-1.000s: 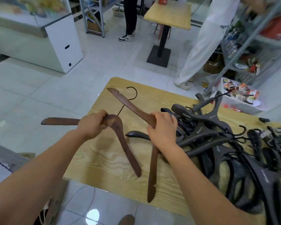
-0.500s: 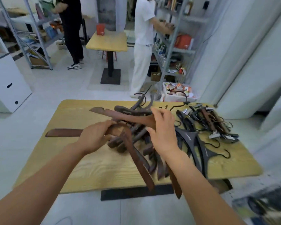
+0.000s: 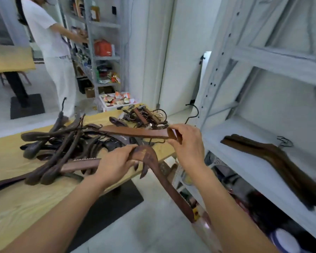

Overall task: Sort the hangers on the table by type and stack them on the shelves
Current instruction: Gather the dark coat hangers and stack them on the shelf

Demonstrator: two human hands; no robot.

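A pale metal shelf [image 3: 259, 172] stands right of the table [image 3: 16, 203]. Each hand is clamped on a brown wooden hanger: left hand [image 3: 117, 161], right hand [image 3: 188, 143]. Swinging both across risks snagging the pile [image 3: 62, 143] or the shelf post.

- The table [image 3: 11, 207] is made of pale wood with a matt grain.
- The hangers [image 3: 135, 132] are made of dark brown wood, smooth and a bit shiny.
- The shelves [image 3: 248, 168] are made of grey painted metal.
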